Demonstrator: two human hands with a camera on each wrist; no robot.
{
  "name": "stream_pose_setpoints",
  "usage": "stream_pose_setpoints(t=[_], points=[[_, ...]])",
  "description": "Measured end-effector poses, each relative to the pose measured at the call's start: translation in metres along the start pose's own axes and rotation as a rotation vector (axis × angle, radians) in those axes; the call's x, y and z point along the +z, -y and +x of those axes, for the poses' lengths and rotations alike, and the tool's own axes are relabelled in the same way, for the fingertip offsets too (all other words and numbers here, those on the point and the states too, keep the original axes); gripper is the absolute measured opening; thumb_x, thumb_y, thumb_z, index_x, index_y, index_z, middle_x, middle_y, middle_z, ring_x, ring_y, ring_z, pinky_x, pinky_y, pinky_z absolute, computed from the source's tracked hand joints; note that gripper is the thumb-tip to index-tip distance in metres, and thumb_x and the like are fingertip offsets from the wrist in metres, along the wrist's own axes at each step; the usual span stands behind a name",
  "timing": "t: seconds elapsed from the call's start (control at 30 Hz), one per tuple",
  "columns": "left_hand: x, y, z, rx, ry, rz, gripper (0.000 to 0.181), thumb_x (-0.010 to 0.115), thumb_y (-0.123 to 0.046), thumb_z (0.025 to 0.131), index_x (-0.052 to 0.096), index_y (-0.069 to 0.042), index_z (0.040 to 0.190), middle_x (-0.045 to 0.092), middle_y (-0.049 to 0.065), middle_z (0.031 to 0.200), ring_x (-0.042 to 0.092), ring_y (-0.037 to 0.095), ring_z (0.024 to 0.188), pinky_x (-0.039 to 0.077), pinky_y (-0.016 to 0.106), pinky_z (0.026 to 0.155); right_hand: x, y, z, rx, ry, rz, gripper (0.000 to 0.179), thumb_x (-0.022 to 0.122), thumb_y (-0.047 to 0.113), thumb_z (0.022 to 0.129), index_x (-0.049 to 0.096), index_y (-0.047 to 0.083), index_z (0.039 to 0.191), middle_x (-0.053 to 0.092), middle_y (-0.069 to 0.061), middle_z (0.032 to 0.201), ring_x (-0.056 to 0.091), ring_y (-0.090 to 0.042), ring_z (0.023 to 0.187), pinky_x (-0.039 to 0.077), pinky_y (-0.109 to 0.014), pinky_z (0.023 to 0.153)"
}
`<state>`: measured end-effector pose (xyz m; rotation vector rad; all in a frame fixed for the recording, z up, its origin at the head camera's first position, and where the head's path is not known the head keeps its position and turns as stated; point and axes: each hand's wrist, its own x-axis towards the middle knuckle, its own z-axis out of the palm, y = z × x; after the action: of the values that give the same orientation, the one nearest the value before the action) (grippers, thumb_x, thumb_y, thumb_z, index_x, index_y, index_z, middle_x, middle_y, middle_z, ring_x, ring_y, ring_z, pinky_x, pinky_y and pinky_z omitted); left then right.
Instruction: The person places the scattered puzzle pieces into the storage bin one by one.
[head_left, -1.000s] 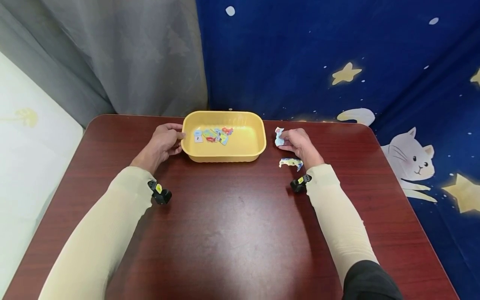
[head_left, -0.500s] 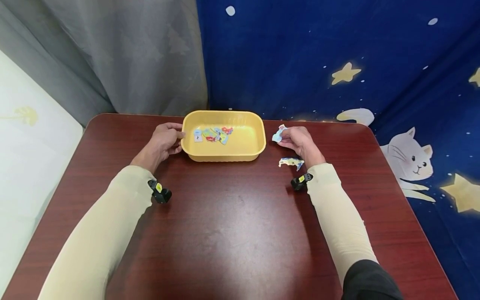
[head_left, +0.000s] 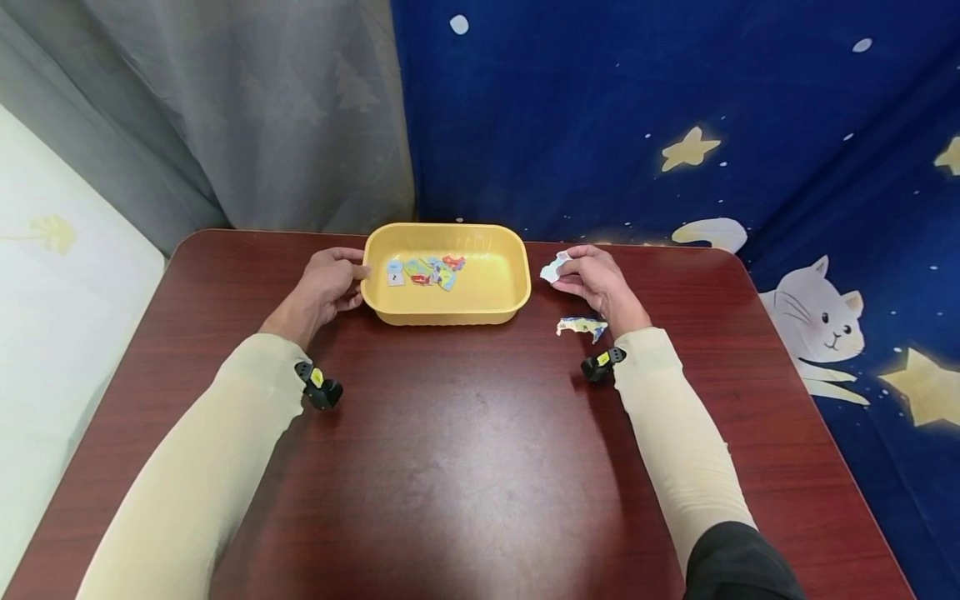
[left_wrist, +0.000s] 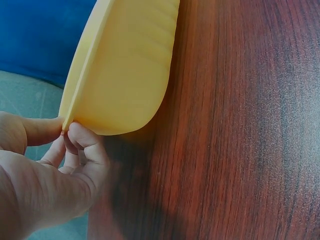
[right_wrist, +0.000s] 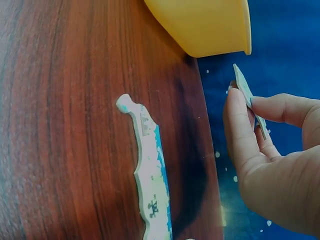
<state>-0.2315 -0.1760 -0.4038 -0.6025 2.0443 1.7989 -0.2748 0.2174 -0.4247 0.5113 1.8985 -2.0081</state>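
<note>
A yellow plastic basin [head_left: 446,318] stands near the table's far edge, several colourful flat puzzle pieces [head_left: 431,272] lying in its left half. With thumb and fingers my left hand [head_left: 327,282] pinches the rim at its left end; the left wrist view shows the thumb on one side of the rim [left_wrist: 82,70] and fingers on the other. Right of the basin, my right hand [head_left: 597,283] holds a pale blue puzzle piece [head_left: 553,268] between thumb and fingers, seen edge-on as a thin piece [right_wrist: 243,85] in the right wrist view. It is apart from the basin.
A long cream-and-blue puzzle piece [head_left: 581,326] lies on the dark red wooden table [head_left: 465,433], just below my right hand. Behind the table hang a grey curtain [head_left: 300,108] and a blue star-patterned curtain [head_left: 562,117].
The pale blue piece in my right hand has tilted and shifted slightly left toward the basin. My left hand stays on the rim, and the other pieces lie as before.
</note>
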Motion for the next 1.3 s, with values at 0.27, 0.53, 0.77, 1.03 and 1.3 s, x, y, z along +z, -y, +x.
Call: stream_pose_setpoints(t=[0.27,0.53,0.77,1.03,1.3], points=[[0.000,0.001,0.001,-0.006,-0.013,0.002,0.042,0.054,-0.013,0.098,0.042,-0.011,0.139,0.056,0.004,0.084,0.052,0.010,0.059,0.049,0.020,0.052,0.007,0.008,-0.002,-0.052,-0.008,0.001,0.019,0.056,0.000,0.092,0.052,0.008,0.109,0.061,-0.008,0.089,0.067,-0.015,0.062,0.059,-0.028,0.064],[0.000,0.002,0.002,-0.003,-0.012,0.004,0.043,0.054,-0.013,0.098,0.042,-0.011,0.140,0.056,0.004,0.086,0.052,0.009,0.057,0.049,0.020,0.052,0.020,0.018,-0.008,-0.083,-0.027,0.026,0.017,0.058,0.004,0.094,0.054,0.005,0.110,0.062,-0.008,0.082,0.067,-0.014,0.064,0.059,-0.026,0.064],[0.000,0.002,0.002,-0.001,-0.012,-0.002,0.043,0.054,-0.013,0.098,0.043,-0.011,0.139,0.056,0.003,0.082,0.052,0.009,0.057,0.050,0.020,0.052,0.037,0.021,-0.009,-0.098,0.003,0.034,0.019,0.058,0.001,0.093,0.056,0.001,0.112,0.065,-0.008,0.079,0.067,-0.014,0.066,0.059,-0.027,0.065],[0.000,0.002,0.002,-0.002,-0.008,-0.006,0.043,0.054,-0.013,0.098,0.042,-0.011,0.139,0.056,0.004,0.083,0.052,0.009,0.056,0.050,0.020,0.052,0.049,0.022,-0.009,-0.092,0.021,0.037,0.026,0.057,-0.001,0.094,0.055,-0.004,0.120,0.066,-0.009,0.077,0.067,-0.015,0.064,0.059,-0.027,0.064],[-0.001,0.002,0.001,0.005,-0.003,-0.002,0.043,0.054,-0.013,0.098,0.042,-0.010,0.140,0.056,0.003,0.085,0.052,0.009,0.057,0.050,0.020,0.052,0.058,0.023,-0.011,-0.090,0.026,0.031,0.026,0.058,0.000,0.094,0.058,-0.005,0.119,0.067,-0.010,0.076,0.069,-0.015,0.063,0.058,-0.026,0.064]])
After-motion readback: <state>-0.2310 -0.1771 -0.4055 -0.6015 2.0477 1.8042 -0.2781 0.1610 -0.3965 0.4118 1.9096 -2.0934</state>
